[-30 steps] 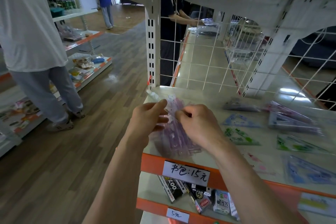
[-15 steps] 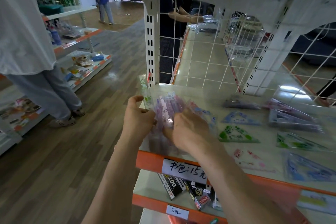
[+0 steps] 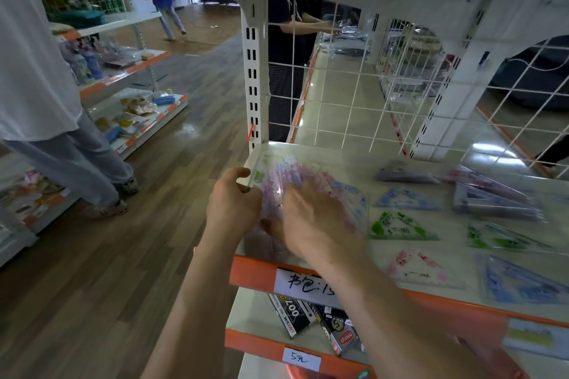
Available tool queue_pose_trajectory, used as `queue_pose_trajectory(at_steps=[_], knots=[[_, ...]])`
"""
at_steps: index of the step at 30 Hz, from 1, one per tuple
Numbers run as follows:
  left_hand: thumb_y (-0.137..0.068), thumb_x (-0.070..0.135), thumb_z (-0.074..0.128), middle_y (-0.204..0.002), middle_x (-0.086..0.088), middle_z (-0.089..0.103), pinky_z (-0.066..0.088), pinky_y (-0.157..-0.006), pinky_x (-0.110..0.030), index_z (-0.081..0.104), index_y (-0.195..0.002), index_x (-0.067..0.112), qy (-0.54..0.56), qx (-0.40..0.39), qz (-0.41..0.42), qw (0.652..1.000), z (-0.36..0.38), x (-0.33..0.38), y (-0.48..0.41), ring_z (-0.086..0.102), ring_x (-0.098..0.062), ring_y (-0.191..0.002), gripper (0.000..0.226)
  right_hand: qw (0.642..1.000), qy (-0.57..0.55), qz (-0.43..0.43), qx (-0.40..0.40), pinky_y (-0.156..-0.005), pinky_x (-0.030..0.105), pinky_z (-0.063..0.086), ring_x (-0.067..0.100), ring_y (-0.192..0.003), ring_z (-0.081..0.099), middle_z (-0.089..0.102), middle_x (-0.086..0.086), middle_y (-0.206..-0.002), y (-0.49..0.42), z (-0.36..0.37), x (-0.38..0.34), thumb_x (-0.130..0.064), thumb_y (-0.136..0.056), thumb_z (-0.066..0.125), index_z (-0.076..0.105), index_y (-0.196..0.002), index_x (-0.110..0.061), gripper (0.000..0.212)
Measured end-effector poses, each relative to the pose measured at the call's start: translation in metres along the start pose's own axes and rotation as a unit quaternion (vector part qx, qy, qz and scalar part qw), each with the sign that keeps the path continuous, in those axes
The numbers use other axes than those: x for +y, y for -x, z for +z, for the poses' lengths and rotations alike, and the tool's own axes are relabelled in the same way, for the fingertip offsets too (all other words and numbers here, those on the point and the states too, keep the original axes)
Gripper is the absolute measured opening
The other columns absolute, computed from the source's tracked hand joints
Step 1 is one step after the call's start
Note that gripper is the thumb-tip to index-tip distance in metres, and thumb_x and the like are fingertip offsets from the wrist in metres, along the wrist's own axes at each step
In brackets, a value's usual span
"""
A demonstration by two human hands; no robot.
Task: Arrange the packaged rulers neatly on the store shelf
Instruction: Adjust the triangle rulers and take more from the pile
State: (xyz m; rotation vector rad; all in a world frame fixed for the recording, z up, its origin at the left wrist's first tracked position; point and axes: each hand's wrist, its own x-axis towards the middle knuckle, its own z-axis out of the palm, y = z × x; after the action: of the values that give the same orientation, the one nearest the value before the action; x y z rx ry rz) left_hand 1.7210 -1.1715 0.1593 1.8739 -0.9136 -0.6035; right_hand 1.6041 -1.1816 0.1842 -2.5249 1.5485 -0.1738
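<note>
While the shelf is carrying loose ruler packs, both hands are gripping the pink ruler bundle at its left front corner: left hand fingers pinching its edge, right hand fingers wrapping it.

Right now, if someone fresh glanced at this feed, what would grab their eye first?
Both hands, left hand and right hand, meet over a bundle of pink packaged rulers at the shelf's front left corner. To the right, triangular ruler packs lie spread out flat, like the green one. Below, a handwritten price label sits on the orange shelf edge.
</note>
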Motion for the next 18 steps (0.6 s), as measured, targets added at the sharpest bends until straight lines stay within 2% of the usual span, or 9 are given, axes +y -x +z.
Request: queue_pose_trajectory(at_steps=[2, 6, 10, 13, 15, 16, 18], knots=[[-0.081, 0.006, 0.055, -0.074, -0.002, 0.066, 0.055, -0.08, -0.047, 0.054, -0.123, 0.017, 0.008, -0.002, -0.007, 1.0, 0.0, 0.0, 0.0, 0.067, -0.026, -0.077, 0.044, 1.0, 0.002, -0.014, -0.011, -0.086, 0.034, 0.046, 0.026, -0.117, 0.053, 0.042, 0.01, -0.137, 0.001, 0.002, -0.003, -0.038, -0.088, 0.062, 0.043, -0.133, -0.012, 0.055], [-0.08, 0.005, 0.055, -0.073, -0.004, 0.066, 0.055, -0.079, -0.046, 0.056, -0.121, 0.017, 0.015, 0.004, -0.013, 1.0, -0.002, -0.001, 0.0, 0.066, -0.026, -0.075, 0.043, 1.0, 0.012, -0.018, -0.019, -0.081, 0.031, 0.043, 0.026, -0.113, 0.055, 0.047, 0.012, -0.131, 0.002, 0.003, -0.009, -0.026, -0.09, 0.058, 0.055, -0.119, -0.012, 0.032], [-0.08, 0.005, 0.056, -0.071, -0.004, 0.066, 0.055, -0.081, -0.047, 0.057, -0.12, 0.017, 0.021, -0.004, -0.013, 1.0, -0.001, -0.001, 0.003, 0.066, -0.026, -0.075, 0.042, 1.0, 0.0, -0.02, -0.022, -0.069, 0.028, 0.041, 0.024, -0.099, 0.062, 0.062, 0.006, -0.105, 0.003, -0.001, -0.012, -0.02, -0.094, 0.052, 0.06, -0.112, -0.01, 0.022], [-0.08, 0.004, 0.054, -0.071, -0.004, 0.066, 0.055, -0.079, -0.046, 0.057, -0.12, 0.016, 0.037, -0.005, -0.014, 0.999, -0.003, 0.0, 0.004, 0.066, -0.026, -0.072, 0.041, 0.999, -0.023, -0.007, -0.029, -0.08, 0.033, 0.049, 0.025, -0.102, 0.062, 0.062, 0.007, -0.114, 0.004, -0.006, -0.008, -0.006, -0.092, 0.048, 0.058, -0.119, -0.006, 0.029], [-0.084, 0.003, 0.053, -0.074, -0.005, 0.066, 0.055, -0.074, -0.041, 0.056, -0.122, 0.015, 0.064, -0.01, -0.011, 0.998, -0.005, 0.002, 0.005, 0.064, -0.023, -0.068, 0.04, 0.997, -0.066, 0.011, -0.045, -0.077, 0.032, 0.053, 0.023, -0.088, 0.064, 0.064, 0.007, -0.096, 0.006, -0.011, 0.0, -0.006, -0.092, 0.05, 0.061, -0.103, -0.004, 0.016], [-0.086, 0.002, 0.053, -0.076, -0.006, 0.065, 0.054, -0.071, -0.038, 0.055, -0.123, 0.013, 0.086, -0.015, -0.009, 0.996, -0.006, 0.005, 0.006, 0.062, -0.02, -0.065, 0.039, 0.994, -0.097, 0.018, -0.044, -0.071, 0.029, 0.054, 0.019, -0.077, 0.063, 0.062, 0.005, -0.084, 0.007, -0.014, 0.006, -0.01, -0.093, 0.05, 0.061, -0.093, -0.006, 0.011], [-0.089, 0.001, 0.052, -0.083, -0.008, 0.064, 0.053, -0.068, -0.035, 0.053, -0.126, 0.01, 0.125, -0.025, -0.001, 0.992, -0.007, 0.01, 0.009, 0.061, -0.016, -0.062, 0.039, 0.985, -0.163, 0.036, -0.041, -0.054, 0.022, 0.045, 0.011, -0.058, 0.055, 0.053, -0.002, -0.071, 0.007, -0.019, 0.022, -0.02, -0.095, 0.05, 0.056, -0.076, -0.012, 0.021]])
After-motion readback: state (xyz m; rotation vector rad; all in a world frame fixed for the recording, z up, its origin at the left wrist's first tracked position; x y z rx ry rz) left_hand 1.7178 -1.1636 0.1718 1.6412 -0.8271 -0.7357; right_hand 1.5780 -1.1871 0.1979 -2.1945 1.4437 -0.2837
